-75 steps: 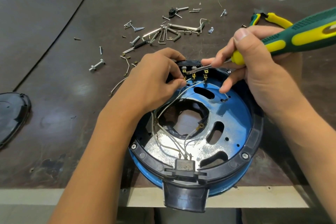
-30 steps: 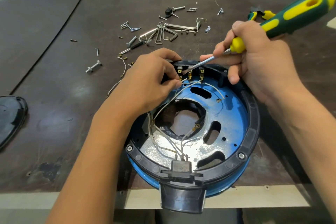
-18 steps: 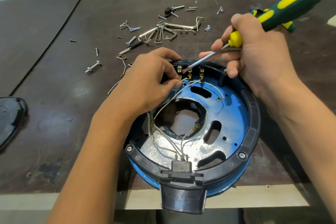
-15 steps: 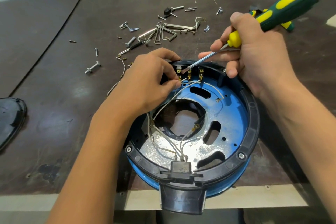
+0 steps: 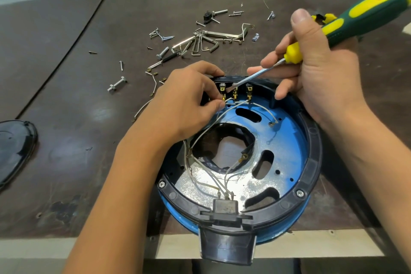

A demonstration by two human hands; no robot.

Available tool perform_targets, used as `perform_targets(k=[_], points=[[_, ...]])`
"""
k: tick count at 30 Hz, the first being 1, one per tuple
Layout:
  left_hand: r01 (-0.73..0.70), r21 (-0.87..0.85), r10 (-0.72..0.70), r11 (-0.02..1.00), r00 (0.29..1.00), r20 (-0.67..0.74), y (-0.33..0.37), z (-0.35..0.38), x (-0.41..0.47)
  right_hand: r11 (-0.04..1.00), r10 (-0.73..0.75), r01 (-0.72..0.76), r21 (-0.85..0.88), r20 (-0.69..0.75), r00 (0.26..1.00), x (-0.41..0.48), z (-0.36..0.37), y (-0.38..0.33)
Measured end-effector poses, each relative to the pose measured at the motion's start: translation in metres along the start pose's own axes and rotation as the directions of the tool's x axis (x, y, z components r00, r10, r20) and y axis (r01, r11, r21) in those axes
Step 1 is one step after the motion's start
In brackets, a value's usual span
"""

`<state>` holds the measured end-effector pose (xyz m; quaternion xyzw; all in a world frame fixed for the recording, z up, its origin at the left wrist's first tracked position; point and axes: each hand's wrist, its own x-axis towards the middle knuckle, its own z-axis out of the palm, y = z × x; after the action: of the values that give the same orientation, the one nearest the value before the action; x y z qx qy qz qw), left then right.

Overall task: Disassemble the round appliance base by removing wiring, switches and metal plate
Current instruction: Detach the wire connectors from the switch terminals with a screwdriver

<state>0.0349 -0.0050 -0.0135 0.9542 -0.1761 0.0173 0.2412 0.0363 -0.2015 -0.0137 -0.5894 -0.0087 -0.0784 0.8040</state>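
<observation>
Head view. The round appliance base (image 5: 314,153) lies open side up on the dark table (image 5: 66,118), at the near edge, with its black front housing (image 5: 226,249) overhanging that edge. Inside the black ring sits the metal plate (image 5: 282,140), blue and silver, pierced by a large central opening and several slots. At the far rim is the switch block (image 5: 235,87) with three brass terminals; white wires (image 5: 200,140) run from it across the plate to a small connector (image 5: 225,206) at the near rim.

The left hand (image 5: 186,104) rests over the far left of the base, thumb and forefinger pinching a wire end at the leftmost terminal. The right hand (image 5: 318,78) grips the green and yellow screwdriver (image 5: 367,11), thumb on top of the handle and fingers curled round its yellow collar and shaft; the blade tip sits at the terminals, between the leftmost and the middle one.

Beyond the base lie loose screws, bolts and hex keys (image 5: 200,42). A black cover (image 5: 13,149) lies at the left edge of the view.
</observation>
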Motion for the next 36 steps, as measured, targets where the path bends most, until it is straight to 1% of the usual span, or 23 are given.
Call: perform_targets(k=[8,12,15,17,19,21,23,24,26,28,30,32,34,36], points=[[0.003,0.006,-0.003,1.0,1.0,0.006,0.001,-0.001,0.0,1.0,0.026,-0.025,-0.009,0.014,1.0,0.001,0.0,0.001],[0.015,-0.03,-0.015,0.999,1.0,-0.003,0.002,-0.002,-0.001,1.0,0.028,-0.028,-0.009,0.014,0.999,0.0,0.001,0.0],[0.012,-0.066,-0.013,0.998,1.0,-0.02,0.001,-0.003,-0.002,1.0,0.021,-0.02,0.021,-0.019,1.0,-0.001,0.001,-0.002],[0.018,-0.112,-0.024,0.994,0.998,-0.057,0.002,-0.006,-0.003,0.999,0.015,-0.012,0.048,-0.062,0.998,-0.003,0.0,-0.003],[0.025,-0.165,-0.048,0.986,0.989,-0.137,0.001,-0.01,-0.004,0.997,0.003,0.004,0.072,-0.095,0.995,-0.004,0.0,-0.004],[0.017,-0.227,-0.073,0.974,0.968,-0.241,-0.002,-0.016,-0.005,0.995,-0.004,0.014,0.096,-0.103,0.995,-0.004,0.0,-0.004],[-0.004,-0.295,-0.094,0.955,0.944,-0.317,-0.007,-0.026,-0.006,0.994,-0.007,0.018,0.105,-0.099,0.995,-0.004,0.0,-0.005],[-0.003,-0.303,-0.108,0.953,0.931,-0.349,-0.011,-0.031,-0.007,0.994,-0.009,0.019,0.103,-0.097,0.995,-0.004,-0.001,-0.005],[0.035,-0.238,-0.134,0.971,0.899,-0.417,-0.022,-0.037,-0.01,0.994,-0.016,0.025,0.102,-0.091,0.996,-0.004,-0.002,-0.005],[0.119,-0.134,-0.168,0.984,0.875,-0.454,-0.032,-0.036,-0.011,0.994,-0.032,0.04,0.099,-0.084,0.996,-0.004,-0.003,-0.006],[0.212,-0.077,-0.224,0.974,0.87,-0.44,-0.04,-0.032,-0.012,0.994,-0.045,0.052,0.1,-0.068,0.997,-0.004,-0.004,-0.008],[0.26,-0.03,-0.248,0.965,0.874,-0.419,-0.041,-0.028,-0.013,0.994,-0.061,0.063,0.093,-0.027,0.998,-0.004,-0.006,-0.01],[0.223,-0.02,-0.211,0.975,0.886,-0.412,-0.035,-0.027,-0.012,0.993,-0.107,0.104,0.058,0.049,0.993,-0.004,-0.01,-0.011],[0.114,-0.032,-0.117,0.993,0.915,-0.386,-0.019,-0.026,-0.01,0.984,-0.175,0.177,-0.01,0.127,0.976,-0.003,-0.014,-0.008]])
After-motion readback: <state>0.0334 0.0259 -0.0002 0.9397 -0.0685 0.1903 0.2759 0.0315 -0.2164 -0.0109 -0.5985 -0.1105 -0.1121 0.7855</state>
